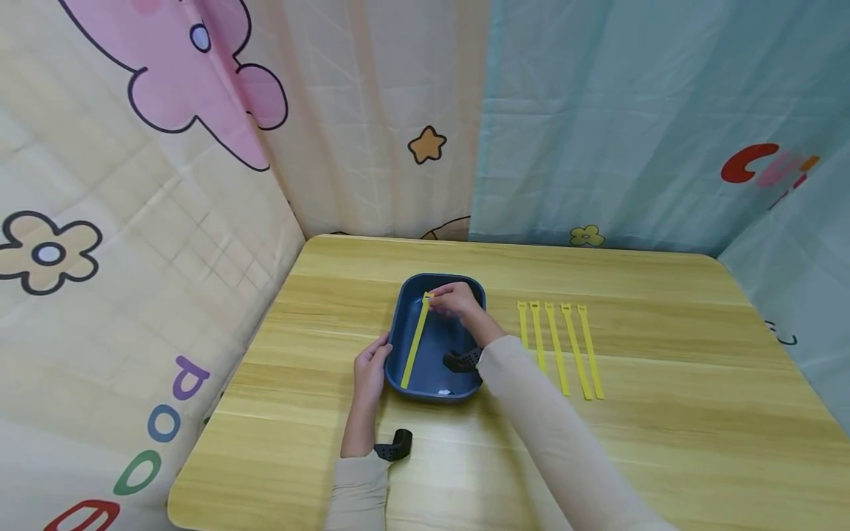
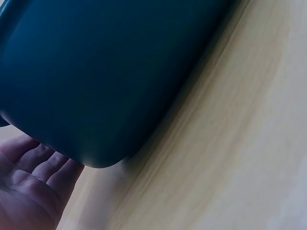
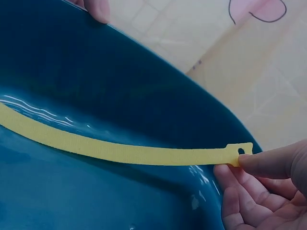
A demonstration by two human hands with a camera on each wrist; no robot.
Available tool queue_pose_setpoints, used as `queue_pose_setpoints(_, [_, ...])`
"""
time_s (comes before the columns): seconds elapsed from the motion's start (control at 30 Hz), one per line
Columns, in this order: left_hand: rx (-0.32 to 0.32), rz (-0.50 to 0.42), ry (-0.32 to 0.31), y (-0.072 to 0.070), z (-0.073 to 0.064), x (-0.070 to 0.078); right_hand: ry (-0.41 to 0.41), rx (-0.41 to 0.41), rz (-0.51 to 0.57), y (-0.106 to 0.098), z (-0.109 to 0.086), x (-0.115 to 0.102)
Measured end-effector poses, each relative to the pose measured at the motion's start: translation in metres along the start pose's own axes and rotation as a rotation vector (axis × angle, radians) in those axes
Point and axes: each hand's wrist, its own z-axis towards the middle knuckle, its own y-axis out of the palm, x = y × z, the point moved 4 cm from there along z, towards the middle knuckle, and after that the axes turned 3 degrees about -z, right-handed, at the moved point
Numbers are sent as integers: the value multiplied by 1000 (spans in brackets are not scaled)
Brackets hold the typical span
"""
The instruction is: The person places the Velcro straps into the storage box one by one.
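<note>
Right hand (image 1: 457,301) pinches strap (image 3: 120,153); left hand (image 1: 369,367) grips tray (image 1: 434,361).

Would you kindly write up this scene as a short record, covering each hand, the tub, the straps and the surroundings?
left hand: holds the left side of the tub, thumb at the rim
right hand: pinches the slotted end of one strap
tub: blue, on the table
strap: yellow, extending lengthwise inside the tub
row of straps: five, yellow, right of the tub
background: printed curtains
</note>
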Motion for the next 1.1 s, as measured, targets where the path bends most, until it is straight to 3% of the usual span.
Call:
queue_pose_setpoints(0.27, [0,7,13,0,0,0,-28,28,0,6,12,10])
queue_pose_setpoints(0.47, [1,7,17,0,-1,0,39,47,55,8,5,7])
queue_pose_setpoints(0.57, [1,10,10,0,-1,-1,61,61,56,9,11,12])
queue_pose_setpoints(0.6, [-2,8,13,0,-1,-1,33,48,72,9,21,20])
queue_pose_setpoints(0.67, [-6,6,11,0,-1,0,33,52,77,10,24,24])
queue_pose_setpoints(0.77, [-19,-1,15,0,-3,1,40,43,91,10,22,23])
queue_pose_setpoints(0.83, [-25,-2,13,1,-6,7,72,44,90,9,6,12])
queue_pose_setpoints(0.9, [-23,1,9,2,-6,7,81,27,104,8,1,10])
queue_pose_setpoints(1.1, [-9,-5,-1,0,-2,0,98,-2,136,8,4,12])
